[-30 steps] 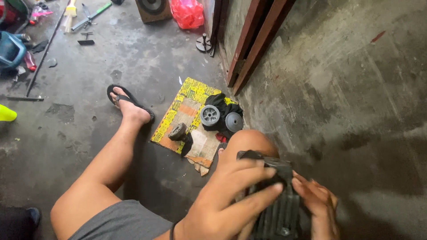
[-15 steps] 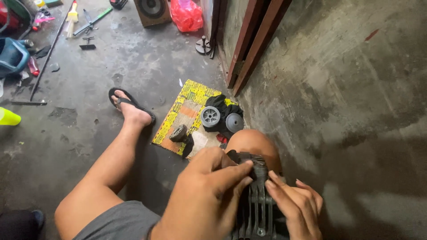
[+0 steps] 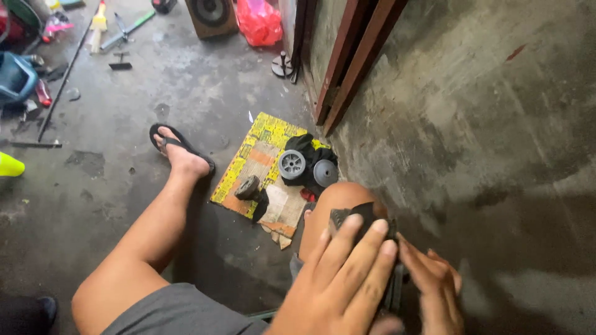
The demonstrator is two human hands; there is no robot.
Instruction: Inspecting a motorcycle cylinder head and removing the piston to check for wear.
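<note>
- We see a dark ribbed metal part [image 3: 366, 217] low in the picture, resting on the person's right knee [image 3: 332, 205], close to the grey wall [image 3: 472, 124].
- The left hand [image 3: 338, 285] lies flat over the top of the part. Its fingers [image 3: 347, 248] are stretched long and pressed on it, not curled shut.
- The right hand [image 3: 434, 291] is on the other side of the part, touching its edge. It is blurry, so we cannot tell if its fingers are wide or tight.
- Most of the part is hidden under the two hands.
- Just past the knee, a flat piece of yellow cardboard [image 3: 261, 155] lies on the floor [image 3: 124, 186].
- On the cardboard sit two round grey wheels [image 3: 292, 164] on a black cloth [image 3: 304, 146], and a small dark piece [image 3: 248, 187] near them.
- The left foot, in a black sandal [image 3: 180, 149], rests on the floor beside the cardboard.
- Far off we see a red bag [image 3: 257, 22], a brown speaker box [image 3: 211, 15] and a blue tub [image 3: 15, 77].
</note>
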